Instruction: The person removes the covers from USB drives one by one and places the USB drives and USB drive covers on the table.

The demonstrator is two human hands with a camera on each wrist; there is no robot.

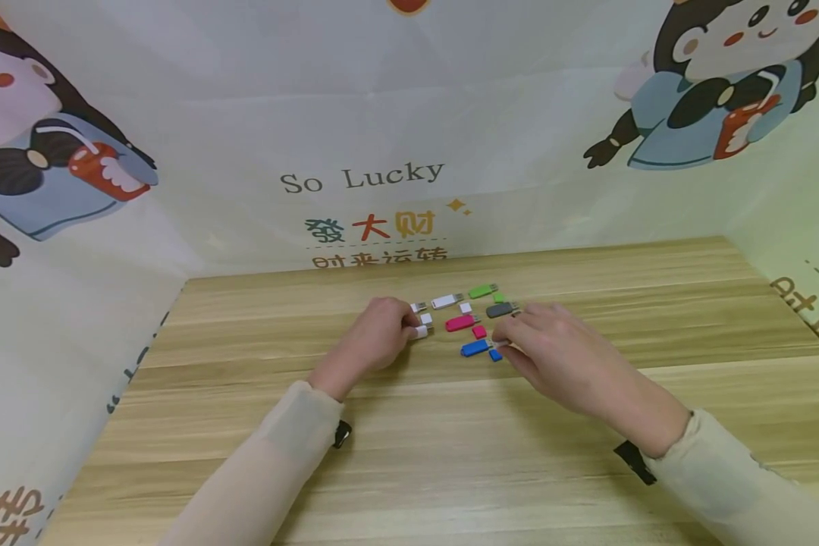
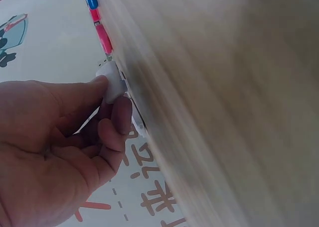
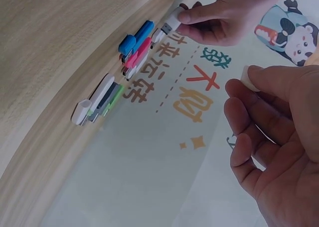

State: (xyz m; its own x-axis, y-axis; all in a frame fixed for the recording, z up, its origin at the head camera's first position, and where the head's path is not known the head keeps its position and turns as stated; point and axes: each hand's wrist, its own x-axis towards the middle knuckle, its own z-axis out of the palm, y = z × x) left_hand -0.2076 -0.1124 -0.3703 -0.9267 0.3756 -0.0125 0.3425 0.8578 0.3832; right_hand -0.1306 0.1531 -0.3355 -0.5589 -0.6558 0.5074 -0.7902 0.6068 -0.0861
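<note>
My left hand (image 1: pixel 377 334) pinches a white USB flash drive (image 2: pixel 113 81) between thumb and fingertips. Its bare metal connector points right in the head view. Just above the table, my right hand (image 1: pixel 560 360) pinches a small white cap (image 3: pixel 247 80), which is mostly covered by the fingers. A blue flash drive (image 1: pixel 475 348) with a blue cap (image 1: pixel 495 355) lies close to the right fingertips. Beside the left hand are a white cap (image 1: pixel 426 319) and another white flash drive (image 1: pixel 418 307), partly hidden by that hand.
Between and beyond the hands lie a pink flash drive (image 1: pixel 460 324), a pink cap (image 1: pixel 479 332), a white flash drive (image 1: pixel 445 302), a grey flash drive (image 1: pixel 500 310) and a green flash drive (image 1: pixel 481 291). A printed cloth wall (image 1: pixel 246 220) borders the wooden table (image 1: pixel 409 455).
</note>
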